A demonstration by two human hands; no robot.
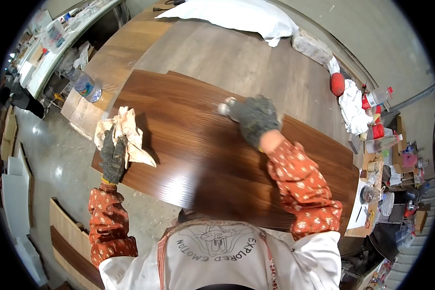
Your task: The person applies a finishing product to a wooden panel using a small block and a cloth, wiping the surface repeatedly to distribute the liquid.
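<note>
My left hand, in a dark grey knit glove, grips a crumpled cream cloth at the left end of a glossy dark brown wood-grain board. Further right, over the board's far half, is my right hand in a matching glove. Its fingers are closed and point left. A small whitish thing shows at their tips, low against the board; blur hides what it is. Part of another brown board's edge shows under the far side.
The boards lie on a grey-brown worktable. A plastic bottle stands at its left, a white sheet at the back. Along the right are a brick-like block, a red roll-shaped thing, a white rag and several bottles.
</note>
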